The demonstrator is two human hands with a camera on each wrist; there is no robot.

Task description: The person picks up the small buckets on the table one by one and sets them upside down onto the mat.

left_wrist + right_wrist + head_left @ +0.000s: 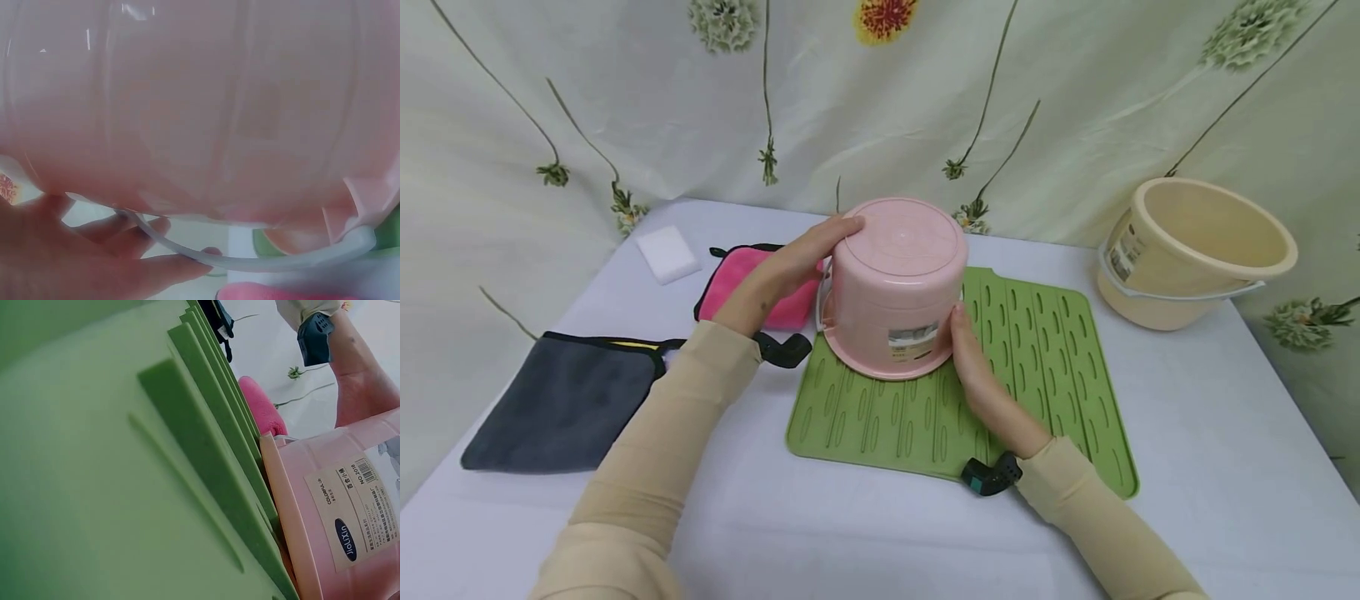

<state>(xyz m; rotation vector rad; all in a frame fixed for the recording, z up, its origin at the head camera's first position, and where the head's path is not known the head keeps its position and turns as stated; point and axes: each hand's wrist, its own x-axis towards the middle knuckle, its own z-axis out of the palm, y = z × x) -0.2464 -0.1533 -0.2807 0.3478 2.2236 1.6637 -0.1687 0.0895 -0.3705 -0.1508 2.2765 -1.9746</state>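
Observation:
A pink plastic bucket [898, 292] stands upside down, its base facing up and its rim on a green ridged mat [865, 421]. My left hand [805, 258] holds it at the upper left, the thumb on the edge of the base. In the left wrist view, the fingers reach round the wall, close to the pale bail handle [300, 259]. Low on the opposite side my right hand [973, 362] holds the bucket, its fingers mostly hidden behind the wall. A printed label [350, 515] shows on the bucket in the right wrist view; the right hand itself is not visible there.
A beige bucket [1180, 287] with a pale handle stands upright at the back right. Behind my left forearm lie a pink cloth [741, 275] and a white sponge-like block [667, 253]. A dark grey cloth [561, 408] is at the left. A floral curtain [865, 108] hangs behind the table.

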